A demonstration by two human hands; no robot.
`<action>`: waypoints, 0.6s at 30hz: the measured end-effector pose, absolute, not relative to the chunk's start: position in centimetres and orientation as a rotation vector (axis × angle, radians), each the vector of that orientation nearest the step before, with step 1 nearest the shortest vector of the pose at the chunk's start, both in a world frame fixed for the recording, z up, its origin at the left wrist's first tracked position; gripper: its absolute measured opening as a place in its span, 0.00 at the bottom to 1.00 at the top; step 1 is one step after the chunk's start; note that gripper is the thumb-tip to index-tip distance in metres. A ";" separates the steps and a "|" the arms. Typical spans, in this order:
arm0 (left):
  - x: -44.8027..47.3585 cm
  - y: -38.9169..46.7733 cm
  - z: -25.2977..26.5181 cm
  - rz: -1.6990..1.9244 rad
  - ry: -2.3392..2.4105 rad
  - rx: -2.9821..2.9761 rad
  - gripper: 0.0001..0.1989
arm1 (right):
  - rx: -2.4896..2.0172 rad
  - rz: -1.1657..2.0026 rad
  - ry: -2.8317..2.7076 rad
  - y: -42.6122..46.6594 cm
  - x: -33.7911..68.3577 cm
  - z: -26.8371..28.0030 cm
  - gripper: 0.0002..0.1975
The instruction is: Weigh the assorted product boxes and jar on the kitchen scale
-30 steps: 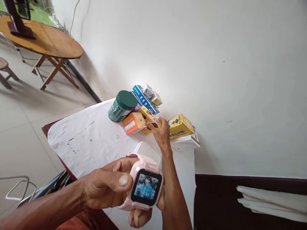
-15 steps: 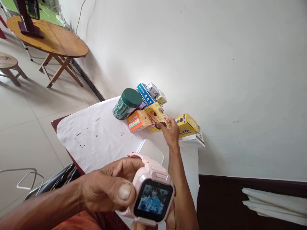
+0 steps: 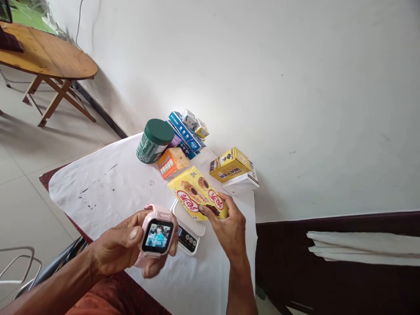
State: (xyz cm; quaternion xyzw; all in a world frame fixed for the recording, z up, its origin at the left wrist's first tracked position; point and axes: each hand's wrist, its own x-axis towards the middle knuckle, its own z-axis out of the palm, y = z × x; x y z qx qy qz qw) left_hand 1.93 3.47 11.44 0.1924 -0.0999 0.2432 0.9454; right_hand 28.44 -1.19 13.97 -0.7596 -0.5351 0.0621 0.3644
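My left hand [image 3: 123,249] is closed around a pink smartwatch [image 3: 158,236], its lit screen facing up toward me. In my right hand [image 3: 229,223] is a yellow snack box [image 3: 198,192], gripped at its right end with the thumb on the front face. That box hangs over a white kitchen scale [image 3: 188,236] and hides part of its plate; whether the two touch I cannot tell. The scale's dark panel with round buttons shows below the box. Just behind the snack box sits an orange box [image 3: 173,163].
On the white tablecloth [image 3: 108,188] stand a green-lidded canister [image 3: 155,141], stacked blue boxes [image 3: 186,132] with small cartons on top, and a yellow box [image 3: 229,164] on a white box [image 3: 243,181]. The wall [image 3: 278,109] rises right behind them. A round wooden table [image 3: 59,50] stands far left.
My right hand has lifted the yellow snack box from beside the orange box and brought it nearer, over the scale. My left hand has moved the smartwatch left and farther from the camera.
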 end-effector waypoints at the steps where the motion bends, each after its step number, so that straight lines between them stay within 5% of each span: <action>1: 1.9 3.5 10.6 0.494 -0.188 0.390 0.26 | -1.944 0.148 -1.398 -1.1 28.3 13.4 0.23; 10: 1.3 4.2 6.6 0.519 0.095 0.230 0.22 | -1.907 0.133 -1.410 -1.6 29.0 13.8 0.34; 18: 1.9 3.7 6.0 0.475 0.403 0.337 0.19 | -1.884 0.309 -1.229 -1.8 27.9 12.3 0.31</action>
